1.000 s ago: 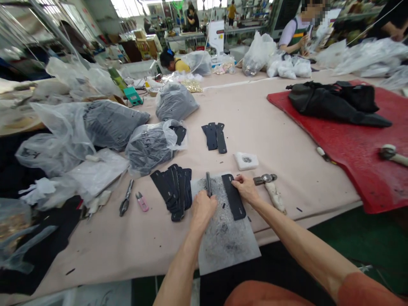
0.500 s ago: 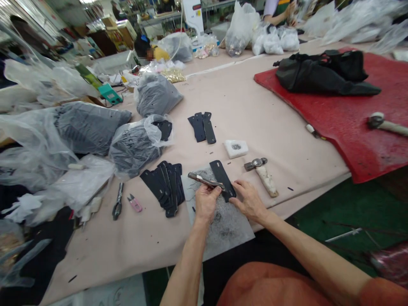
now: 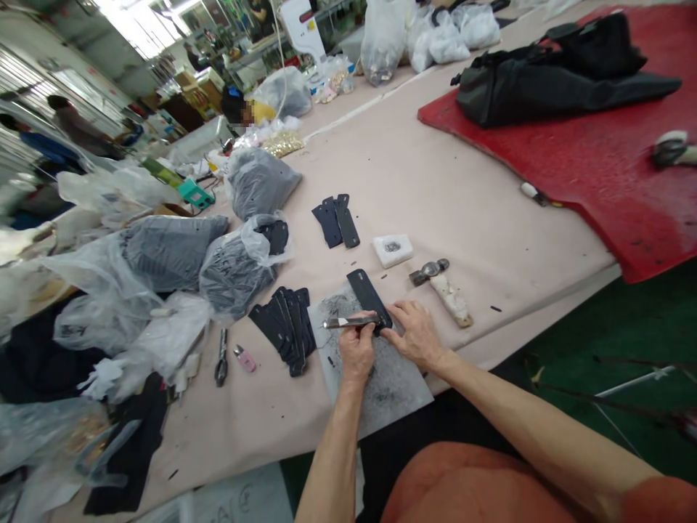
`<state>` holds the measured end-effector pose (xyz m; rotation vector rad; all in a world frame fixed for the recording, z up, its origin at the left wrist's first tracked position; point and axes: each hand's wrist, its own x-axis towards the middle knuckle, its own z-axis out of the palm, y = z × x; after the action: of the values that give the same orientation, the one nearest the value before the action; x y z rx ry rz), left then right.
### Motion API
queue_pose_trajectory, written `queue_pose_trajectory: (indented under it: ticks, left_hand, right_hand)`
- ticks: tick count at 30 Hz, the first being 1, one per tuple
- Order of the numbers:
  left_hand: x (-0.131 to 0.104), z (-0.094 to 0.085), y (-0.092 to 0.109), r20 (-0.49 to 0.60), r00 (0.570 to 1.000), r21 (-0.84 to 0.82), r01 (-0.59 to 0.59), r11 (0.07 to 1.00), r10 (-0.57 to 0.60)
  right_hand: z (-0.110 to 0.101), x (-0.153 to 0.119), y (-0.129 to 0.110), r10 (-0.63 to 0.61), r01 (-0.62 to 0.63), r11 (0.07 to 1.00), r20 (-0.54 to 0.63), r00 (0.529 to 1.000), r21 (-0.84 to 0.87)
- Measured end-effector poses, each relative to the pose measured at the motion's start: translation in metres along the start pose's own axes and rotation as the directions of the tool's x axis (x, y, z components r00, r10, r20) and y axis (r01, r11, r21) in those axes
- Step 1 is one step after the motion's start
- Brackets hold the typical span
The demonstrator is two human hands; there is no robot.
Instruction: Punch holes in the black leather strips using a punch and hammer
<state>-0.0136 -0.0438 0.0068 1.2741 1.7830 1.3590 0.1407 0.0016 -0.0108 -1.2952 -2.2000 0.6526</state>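
My left hand (image 3: 356,352) is closed round a slim metal punch (image 3: 337,322), which lies nearly level, one end over the near end of a black strip (image 3: 366,292). That strip has a small slot near its far end and rests on a scuffed grey-white sheet (image 3: 392,388). My right hand (image 3: 417,334) grips the strip's near right edge, thumb and fingers bent against it. A ball-peen hammer (image 3: 449,296) with a wrapped handle lies right of the hands. Beyond them sits a white block (image 3: 400,250) with a dark smudge on top.
Fanned black strips (image 3: 286,330) lie left of the sheet, with a few more strips (image 3: 337,221) farther back. Pink thread snips (image 3: 245,359) and dark-handled scissors (image 3: 221,359) are further left. Plastic bags (image 3: 237,272) crowd the left side. A black bag (image 3: 539,80) rests on a red mat (image 3: 610,203).
The view has shifted and tilted. My left hand has turned the punch from slanting to nearly level, over the strip's near end. My right hand stays at the strip's edge.
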Motion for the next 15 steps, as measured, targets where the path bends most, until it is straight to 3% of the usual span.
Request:
queue_pose_trajectory:
  ticks: [5, 15]
  left_hand:
    - [-0.002, 0.004, -0.007, 0.039, 0.999, 0.051, -0.036, 0.998, 0.034]
    - [0.005, 0.005, -0.008, 0.059, 0.997, 0.054, -0.047, 0.997, 0.044]
  right_hand:
    - [0.0, -0.003, 0.006, -0.04, 0.038, 0.998, 0.029, 0.999, 0.052]
    - [0.012, -0.004, 0.001, 0.028, -0.024, 0.997, -0.048, 0.998, 0.077]
